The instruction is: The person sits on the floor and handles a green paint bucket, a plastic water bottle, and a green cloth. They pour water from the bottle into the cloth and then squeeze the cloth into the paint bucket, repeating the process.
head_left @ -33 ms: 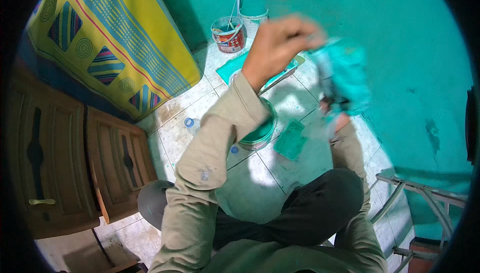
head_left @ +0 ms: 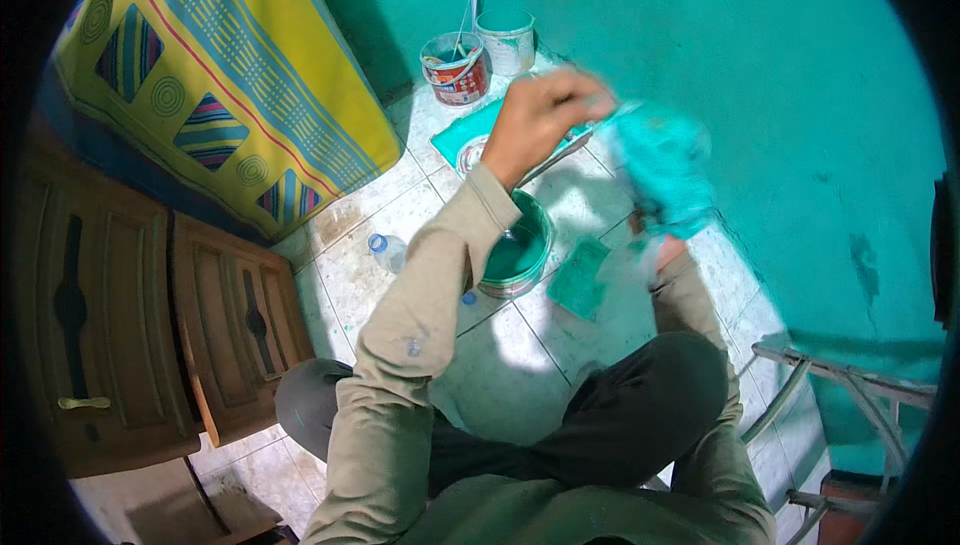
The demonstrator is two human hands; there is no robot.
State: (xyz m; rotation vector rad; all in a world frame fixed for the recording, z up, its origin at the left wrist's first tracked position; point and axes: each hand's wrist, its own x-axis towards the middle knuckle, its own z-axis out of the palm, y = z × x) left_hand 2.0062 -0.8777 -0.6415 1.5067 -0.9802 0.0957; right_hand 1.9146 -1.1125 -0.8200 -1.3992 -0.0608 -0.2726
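My left hand (head_left: 548, 117) is raised ahead of me, its fingers pinched on the edge of a floppy, teal paint-coated plastic bag (head_left: 662, 170). The bag is smeared by motion. My right hand (head_left: 668, 251) is at the bag's lower side, and its fingers are mostly hidden behind it. Whitish, see-through plastic (head_left: 632, 273) hangs beside that hand. Below my left wrist stands an open paint bucket (head_left: 518, 245) with dark green paint inside. A flat teal piece (head_left: 580, 280) lies on the tiles to its right.
A paint tray (head_left: 465, 135) lies beyond my left hand. Behind it are a red-labelled bucket (head_left: 455, 80) and a whitish bucket (head_left: 508, 43). A clear bottle (head_left: 387, 251) lies on the left, near wooden cabinet doors (head_left: 240, 320). A metal ladder (head_left: 850, 375) stands at right, by the teal wall (head_left: 800, 145).
My left hand has shifted a little left and down, and the teal bag has moved left with it. More of the open paint bucket now shows.
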